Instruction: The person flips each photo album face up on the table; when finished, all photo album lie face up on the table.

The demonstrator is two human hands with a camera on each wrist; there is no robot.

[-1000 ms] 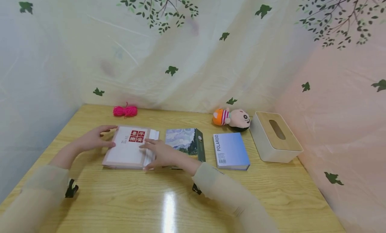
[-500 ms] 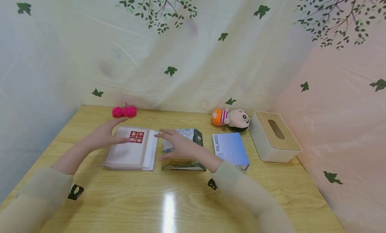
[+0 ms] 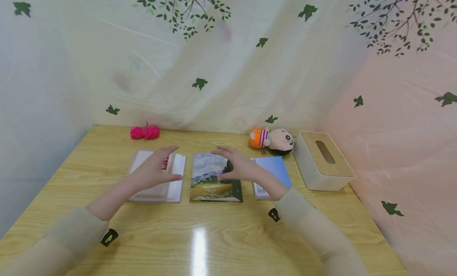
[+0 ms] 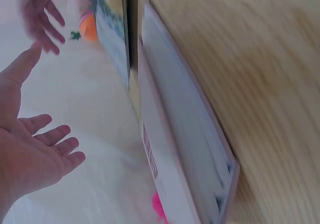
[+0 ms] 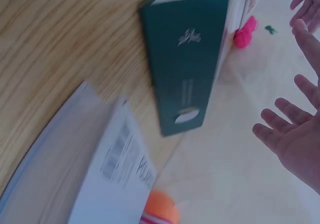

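Note:
My left hand [image 3: 153, 172] hovers over the white album [image 3: 175, 188] at the left, fingers spread and thumb pointing right; nothing is in it. Part of the album's red lettering is hidden behind that hand. In the middle lies a book with a painted landscape cover [image 3: 208, 186], its dark green spine [image 5: 182, 68] facing right. My right hand [image 3: 240, 166] is held above this book's right side, empty, fingers loosely spread. The forearm behind it crosses the blue Polaroid book [image 3: 276, 166]. Both wrist views show the palms raised above the books.
A pink yarn bundle [image 3: 144, 132] lies at the back left of the wooden table [image 3: 157, 236]. Toward the back right are a plush doll [image 3: 275, 140] and a white tissue box [image 3: 323, 165] with a wooden lid. A patterned curtain [image 3: 214, 105] hangs behind the table.
Both hands have left the white album and moved right. The left hand went from its left edge to over its right part; the right hand now stands over the landscape book.

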